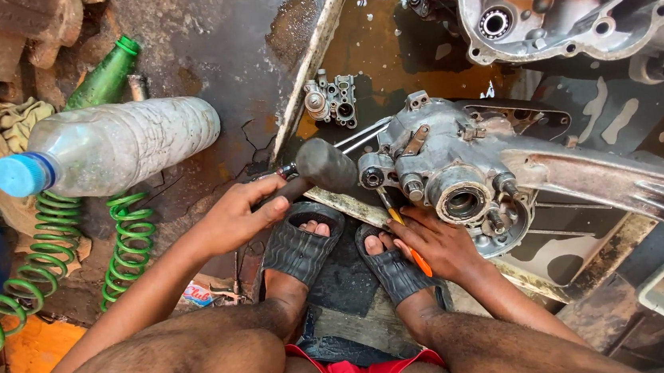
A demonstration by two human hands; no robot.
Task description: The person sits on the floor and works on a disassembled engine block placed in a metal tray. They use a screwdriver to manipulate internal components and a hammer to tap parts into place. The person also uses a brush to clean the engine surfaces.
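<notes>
Hammer [322,167], dark-headed: gripped in left hand [242,214], head against engine casing [451,172]. Screwdriver [404,232], orange-handled: clamped in right hand [433,242], tip at casing's lower edge. Casing lies in tray [319,43] before sandalled feet. Plastic bottle [108,146], green hose [125,240] at left.

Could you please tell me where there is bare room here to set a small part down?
Bare ground lies between the plastic bottle and the tray's edge. It is crowded around the engine casing, where the left hand and right hand hold tools.
</notes>
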